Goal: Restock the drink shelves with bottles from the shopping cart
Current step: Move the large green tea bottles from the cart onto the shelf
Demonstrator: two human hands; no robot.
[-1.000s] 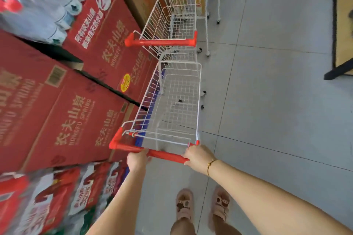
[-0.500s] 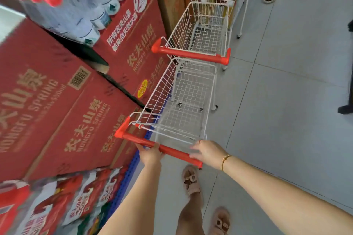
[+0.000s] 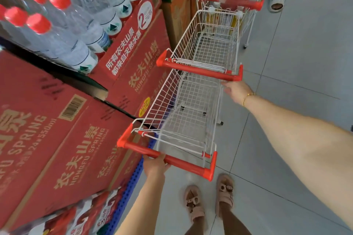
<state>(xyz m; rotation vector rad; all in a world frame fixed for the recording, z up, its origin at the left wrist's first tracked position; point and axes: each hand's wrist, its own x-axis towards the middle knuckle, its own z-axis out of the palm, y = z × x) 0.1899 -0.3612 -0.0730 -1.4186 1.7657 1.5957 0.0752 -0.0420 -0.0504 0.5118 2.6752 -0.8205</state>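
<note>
Nearest shopping cart [image 3: 161,101], basket empty, nosed into the rear of a 2nd cart [image 3: 191,44]. Both long axes run away from the person, parallel to the red cartons [image 3: 57,139] and shelved water bottles [image 3: 76,25] on the left. Left hand [image 3: 154,164] wraps the near cart's red handle [image 3: 183,162]. Right hand [image 3: 234,89], farther forward, lies at the right end of the 2nd cart's handle [image 3: 200,71]; whether its fingers close on it cannot be told.
</note>
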